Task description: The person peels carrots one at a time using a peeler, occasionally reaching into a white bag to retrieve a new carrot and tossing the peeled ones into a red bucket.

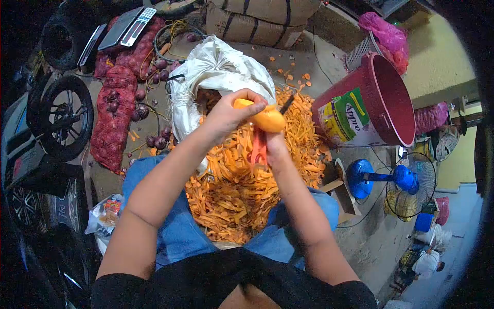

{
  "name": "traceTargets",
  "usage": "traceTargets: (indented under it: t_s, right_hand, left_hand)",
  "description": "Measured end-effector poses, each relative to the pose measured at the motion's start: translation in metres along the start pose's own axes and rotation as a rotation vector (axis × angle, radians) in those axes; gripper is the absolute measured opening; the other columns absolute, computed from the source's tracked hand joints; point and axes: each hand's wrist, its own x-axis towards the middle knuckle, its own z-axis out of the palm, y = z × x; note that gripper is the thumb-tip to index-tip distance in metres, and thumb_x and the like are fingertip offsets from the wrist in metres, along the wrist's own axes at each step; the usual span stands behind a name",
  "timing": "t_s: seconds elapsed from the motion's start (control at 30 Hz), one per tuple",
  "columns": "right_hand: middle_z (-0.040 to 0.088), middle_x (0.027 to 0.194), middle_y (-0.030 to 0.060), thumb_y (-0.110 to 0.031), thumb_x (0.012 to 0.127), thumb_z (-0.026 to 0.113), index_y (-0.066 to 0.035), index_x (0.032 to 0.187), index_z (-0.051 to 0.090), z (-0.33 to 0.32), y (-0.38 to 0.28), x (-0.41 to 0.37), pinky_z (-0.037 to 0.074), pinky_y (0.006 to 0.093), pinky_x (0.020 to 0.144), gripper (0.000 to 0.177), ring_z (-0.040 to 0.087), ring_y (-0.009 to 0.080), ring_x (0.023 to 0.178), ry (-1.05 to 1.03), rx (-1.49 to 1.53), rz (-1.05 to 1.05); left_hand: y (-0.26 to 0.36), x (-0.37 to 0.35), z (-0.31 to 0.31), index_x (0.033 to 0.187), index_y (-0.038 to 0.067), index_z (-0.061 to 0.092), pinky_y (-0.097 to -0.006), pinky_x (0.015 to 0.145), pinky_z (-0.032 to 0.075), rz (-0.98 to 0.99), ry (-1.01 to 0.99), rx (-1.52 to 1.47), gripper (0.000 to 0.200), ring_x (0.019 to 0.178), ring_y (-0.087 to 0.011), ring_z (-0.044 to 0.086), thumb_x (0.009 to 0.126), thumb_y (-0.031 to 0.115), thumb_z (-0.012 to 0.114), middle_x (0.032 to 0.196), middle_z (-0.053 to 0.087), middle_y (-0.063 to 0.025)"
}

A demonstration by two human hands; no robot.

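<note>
My left hand (234, 114) is closed around the upper end of a thick, smooth orange carrot (269, 119), thumb laid along its top. Just below the carrot, my right hand (276, 148) is wrapped around a red-handled tool (258, 148); its working end is hidden behind the carrot. A dark, narrow piece (287, 105) sticks out past the carrot's far side. Both hands are over a large heap of orange peelings (231, 206) between my knees. A white woven sack (226, 64) lies open at the heap's far side.
At right a big maroon bucket (355, 116) lies tilted, with a blue fan (406, 180) nearer me. Red net sacks of onions (114, 118) and a scale (128, 31) are at left, beside a motorbike wheel (67, 110). Strapped bales (257, 20) stand behind. A person (427, 263) is far right.
</note>
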Motion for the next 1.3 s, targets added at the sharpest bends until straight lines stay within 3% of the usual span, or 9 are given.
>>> traceTargets:
  t_s: [0.03,0.1,0.17,0.23,0.33,0.4,0.7,0.83,1.3]
  right_hand:
    - [0.05,0.092,0.0008,-0.03,0.077,0.048,-0.008,0.102,0.043,-0.001,-0.011,0.0,0.041,0.0261,0.073,0.034,0.048,0.0099,0.082,-0.066,-0.066,-0.124]
    - [0.051,0.096,0.0046,-0.026,0.077,0.049,-0.005,0.102,0.045,-0.027,-0.019,0.013,0.041,0.0261,0.073,0.032,0.049,0.013,0.086,-0.05,-0.128,-0.139]
    - [0.053,0.091,0.0067,-0.02,0.081,0.041,-0.003,0.099,0.045,-0.03,-0.025,0.016,0.043,0.0276,0.07,0.025,0.052,0.0159,0.08,0.067,-0.261,-0.159]
    - [0.053,0.089,0.0063,-0.011,0.081,0.04,-0.002,0.098,0.046,-0.028,-0.029,0.015,0.042,0.0267,0.068,0.02,0.052,0.015,0.078,0.134,-0.262,-0.155]
    - [0.053,0.086,0.0052,0.0,0.076,0.04,-0.002,0.096,0.047,-0.023,-0.03,0.009,0.042,0.0254,0.066,0.022,0.052,0.0139,0.075,0.157,-0.548,-0.171]
    - [0.054,0.082,0.0044,0.006,0.07,0.04,-0.001,0.093,0.048,-0.015,-0.03,0.003,0.041,0.0255,0.06,0.025,0.052,0.0136,0.068,-0.008,-0.608,-0.343]
    - [0.051,0.064,0.0192,-0.008,0.066,0.049,-0.005,0.085,0.051,-0.004,-0.067,-0.022,0.039,0.0354,0.054,0.019,0.051,0.0325,0.061,0.067,-1.411,-0.388]
    - [0.046,0.055,0.0128,-0.02,0.076,0.048,-0.001,0.074,0.047,-0.008,-0.068,-0.024,0.035,0.0303,0.049,0.019,0.045,0.0219,0.05,0.064,-1.499,-0.436]
    - [0.05,0.062,0.0182,-0.016,0.076,0.047,0.0,0.075,0.05,-0.015,-0.061,-0.021,0.037,0.036,0.053,0.017,0.048,0.0332,0.057,0.115,-1.501,-0.466]
  left_hand:
    - [0.005,-0.001,-0.005,0.083,0.006,0.048,-0.0228,0.071,0.038,-0.163,-0.016,0.052,0.017,0.081,-0.0102,0.048,0.072,0.015,0.058,0.092,0.051,-0.0052]
    - [0.007,-0.002,-0.008,0.092,0.005,0.049,-0.0262,0.073,0.04,-0.138,-0.036,0.086,0.028,0.084,-0.0142,0.049,0.069,0.016,0.06,0.1,0.05,-0.0068]
    - [0.008,-0.004,-0.008,0.096,0.002,0.048,-0.0295,0.072,0.041,0.24,-0.11,0.825,0.037,0.086,-0.0183,0.051,0.064,0.016,0.063,0.099,0.051,-0.0092]
    - [0.005,-0.005,-0.006,0.1,0.001,0.046,-0.0306,0.074,0.04,0.193,-0.123,0.913,0.047,0.087,-0.0207,0.051,0.059,0.018,0.065,0.095,0.052,-0.0118]
    - [0.004,-0.003,-0.003,0.101,-0.002,0.044,-0.0295,0.075,0.039,-0.222,-0.198,1.132,0.056,0.085,-0.0219,0.052,0.057,0.025,0.067,0.09,0.054,-0.0149]
    - [-0.002,-0.004,-0.005,0.1,-0.002,0.045,-0.0296,0.074,0.039,-0.113,-0.175,1.013,0.056,0.084,-0.0213,0.053,0.057,0.025,0.067,0.089,0.054,-0.0144]
    - [-0.006,0.0,-0.006,0.087,-0.001,0.047,-0.0332,0.065,0.041,0.222,0.034,0.913,0.048,0.074,-0.0292,0.053,0.055,0.028,0.067,0.077,0.054,-0.0177]
    - [-0.004,-0.002,-0.002,0.088,0.001,0.047,-0.0322,0.062,0.042,0.301,0.041,0.922,0.045,0.071,-0.0281,0.054,0.054,0.024,0.067,0.074,0.054,-0.0164]
    - [-0.012,-0.004,-0.004,0.085,0.0,0.052,-0.0262,0.06,0.043,0.348,-0.012,0.848,0.039,0.064,-0.0186,0.056,0.055,0.02,0.067,0.069,0.056,-0.0124]
